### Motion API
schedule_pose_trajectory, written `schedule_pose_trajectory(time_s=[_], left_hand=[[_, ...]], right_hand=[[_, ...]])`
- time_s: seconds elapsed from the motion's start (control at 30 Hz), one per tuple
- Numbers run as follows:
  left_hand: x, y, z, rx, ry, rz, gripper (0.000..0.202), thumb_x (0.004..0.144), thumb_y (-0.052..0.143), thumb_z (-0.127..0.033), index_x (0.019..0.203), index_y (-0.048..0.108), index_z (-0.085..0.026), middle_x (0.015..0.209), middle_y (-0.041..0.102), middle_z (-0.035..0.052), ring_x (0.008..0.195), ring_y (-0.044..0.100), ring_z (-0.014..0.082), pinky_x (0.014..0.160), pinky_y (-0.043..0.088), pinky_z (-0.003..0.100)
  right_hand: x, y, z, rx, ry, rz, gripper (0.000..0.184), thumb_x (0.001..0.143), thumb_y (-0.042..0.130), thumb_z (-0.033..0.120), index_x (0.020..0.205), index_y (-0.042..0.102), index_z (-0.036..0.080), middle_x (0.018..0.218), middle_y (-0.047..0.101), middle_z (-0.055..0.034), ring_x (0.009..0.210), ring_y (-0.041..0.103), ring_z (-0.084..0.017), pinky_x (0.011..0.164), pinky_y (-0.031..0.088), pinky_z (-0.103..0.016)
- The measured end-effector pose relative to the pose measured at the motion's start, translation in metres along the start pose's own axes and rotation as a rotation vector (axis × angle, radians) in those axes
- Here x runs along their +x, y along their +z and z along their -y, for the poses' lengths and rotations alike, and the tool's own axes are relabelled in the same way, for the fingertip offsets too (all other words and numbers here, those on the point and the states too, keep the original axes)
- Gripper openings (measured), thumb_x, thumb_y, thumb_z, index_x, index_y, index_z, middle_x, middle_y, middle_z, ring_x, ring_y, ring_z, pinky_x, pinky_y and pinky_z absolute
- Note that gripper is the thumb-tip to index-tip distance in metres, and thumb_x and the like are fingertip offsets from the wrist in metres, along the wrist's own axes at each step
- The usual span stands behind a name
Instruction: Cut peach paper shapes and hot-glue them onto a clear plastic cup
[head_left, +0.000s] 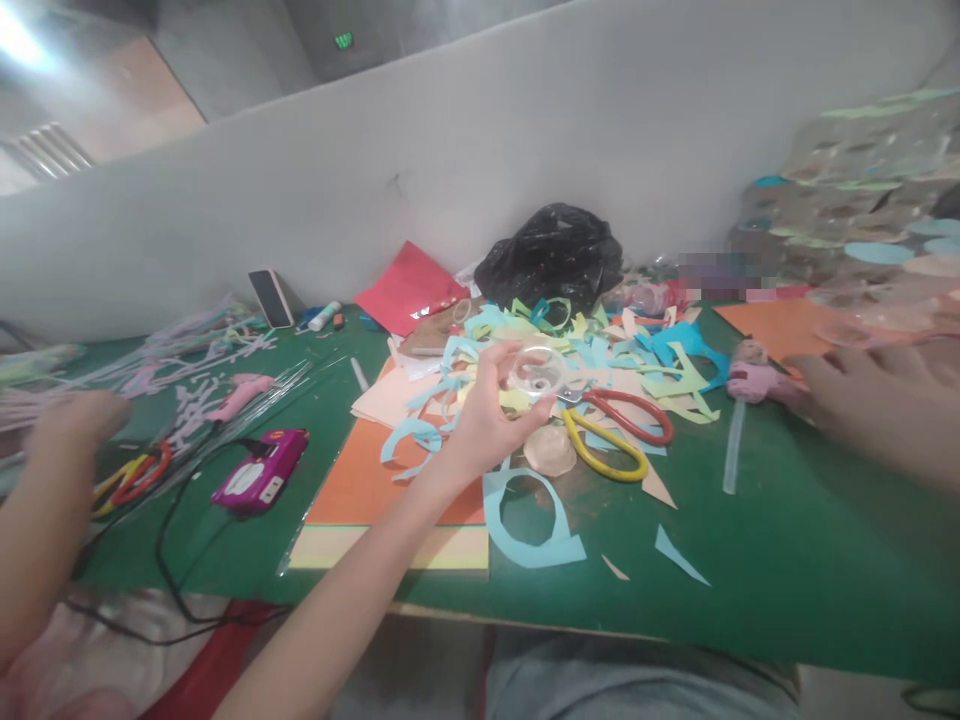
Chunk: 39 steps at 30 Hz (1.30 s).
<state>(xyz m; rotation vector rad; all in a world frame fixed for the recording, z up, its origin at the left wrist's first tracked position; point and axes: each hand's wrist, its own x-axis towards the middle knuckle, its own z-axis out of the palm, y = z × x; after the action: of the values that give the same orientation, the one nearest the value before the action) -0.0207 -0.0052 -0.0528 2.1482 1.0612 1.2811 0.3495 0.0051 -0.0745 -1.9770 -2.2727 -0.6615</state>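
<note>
My left hand [491,405] reaches in from the lower left, its thumb and fingers curled round a clear, round plastic piece [538,372]. Just right of it lie scissors [611,445] with one red and one yellow handle, their blades mostly hidden. A pale round disc [550,451] and a light-blue paper ring [495,520] lie below that hand. At the right edge my right hand [877,400] is blurred, and its fingertips cannot be made out. Close beside it is a pink glue gun [750,378] with a clear glue stick; whether they touch is unclear.
Paper scraps [600,350] are heaped mid-table before a black plastic bag [551,255]. Orange sheets [349,480] lie left of my arm. Another person's hand [82,430] is at left, near a purple power box [262,470] with a black cord. Clear plastic pieces [862,150] stack at right.
</note>
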Motion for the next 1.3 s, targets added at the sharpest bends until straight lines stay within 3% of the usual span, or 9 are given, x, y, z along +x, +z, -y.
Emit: schedule_pose_trajectory(time_s=[0.03,0.1,0.17,0.3,0.4,0.57,0.73,0.97,1.3], left_hand=[[-0.001,-0.001,-0.001,0.012,-0.004,0.026,0.048,0.087,0.062,-0.036,0.124,0.032,-0.026,0.121,0.061,0.0097,0.120,0.057,0.0221,0.099,0.044,0.041],[-0.003,-0.004,-0.004,0.037,-0.021,0.060,0.050,0.086,0.064,-0.039,0.123,0.033,-0.026,0.124,0.059,0.0105,0.124,0.055,0.0236,0.101,0.044,0.040],[-0.007,-0.007,-0.008,0.079,-0.039,0.064,0.050,0.085,0.066,-0.044,0.122,0.037,-0.025,0.126,0.056,0.0108,0.123,0.056,0.0247,0.100,0.045,0.040],[-0.018,-0.009,-0.010,0.157,-0.010,0.067,0.050,0.083,0.068,-0.048,0.120,0.043,-0.026,0.121,0.056,0.0084,0.117,0.059,0.0238,0.098,0.048,0.039],[-0.023,-0.009,-0.005,0.212,0.040,0.076,0.053,0.084,0.065,-0.052,0.124,0.044,-0.025,0.120,0.056,0.0095,0.117,0.058,0.0243,0.098,0.049,0.038],[-0.024,-0.012,0.005,0.326,0.130,0.106,0.045,0.097,0.041,-0.050,0.130,0.042,-0.020,0.124,0.056,0.0140,0.119,0.055,0.0243,0.099,0.046,0.040],[-0.023,-0.013,0.008,0.431,0.220,0.126,0.040,0.101,0.032,-0.043,0.131,0.043,-0.018,0.123,0.058,0.0152,0.119,0.055,0.0237,0.099,0.044,0.041],[-0.025,-0.015,0.018,0.522,0.346,0.127,0.033,0.100,0.039,-0.031,0.130,0.041,-0.019,0.124,0.059,0.0142,0.125,0.052,0.0232,0.101,0.044,0.041],[-0.027,-0.019,0.014,0.517,0.298,0.156,0.030,0.096,0.042,-0.022,0.126,0.042,-0.020,0.132,0.054,0.0159,0.133,0.048,0.0252,0.104,0.044,0.047]], right_hand=[[0.005,-0.017,0.008,0.028,0.004,0.014,0.031,0.090,0.038,0.021,0.103,0.066,0.012,0.099,0.065,-0.0276,0.109,0.055,-0.043,0.082,0.043,-0.052],[0.015,-0.050,0.031,0.344,-0.091,0.085,0.038,0.094,0.035,0.028,0.117,0.062,0.012,0.115,0.064,-0.0257,0.115,0.055,-0.039,0.091,0.042,-0.050],[0.023,-0.080,0.061,0.616,-0.082,0.115,0.047,0.099,0.030,0.042,0.135,0.050,0.021,0.124,0.064,-0.0175,0.112,0.060,-0.031,0.089,0.045,-0.042],[0.033,-0.109,0.122,1.025,-0.160,0.316,0.048,0.093,0.039,0.058,0.123,0.060,0.026,0.095,0.071,-0.0060,0.078,0.064,-0.020,0.066,0.046,-0.030],[0.038,-0.105,0.152,1.252,-0.242,0.293,0.038,0.091,0.046,0.050,0.109,0.067,0.024,0.072,0.065,-0.0008,0.060,0.056,-0.014,0.055,0.040,-0.026],[0.046,-0.083,0.170,1.460,-0.113,0.265,0.029,0.086,0.055,0.045,0.098,0.069,0.022,0.058,0.050,0.0038,0.049,0.040,-0.010,0.048,0.029,-0.025],[0.046,-0.076,0.169,1.465,-0.087,0.239,0.026,0.085,0.057,0.043,0.092,0.071,0.022,0.064,0.056,0.0008,0.054,0.043,-0.012,0.050,0.030,-0.026],[0.042,-0.073,0.169,1.452,-0.125,0.217,0.031,0.087,0.052,0.043,0.096,0.070,0.019,0.070,0.059,0.0004,0.055,0.044,-0.011,0.052,0.031,-0.025],[0.040,-0.072,0.172,1.402,-0.138,0.200,0.033,0.088,0.051,0.043,0.096,0.069,0.017,0.063,0.050,0.0038,0.052,0.036,-0.009,0.051,0.028,-0.025]])
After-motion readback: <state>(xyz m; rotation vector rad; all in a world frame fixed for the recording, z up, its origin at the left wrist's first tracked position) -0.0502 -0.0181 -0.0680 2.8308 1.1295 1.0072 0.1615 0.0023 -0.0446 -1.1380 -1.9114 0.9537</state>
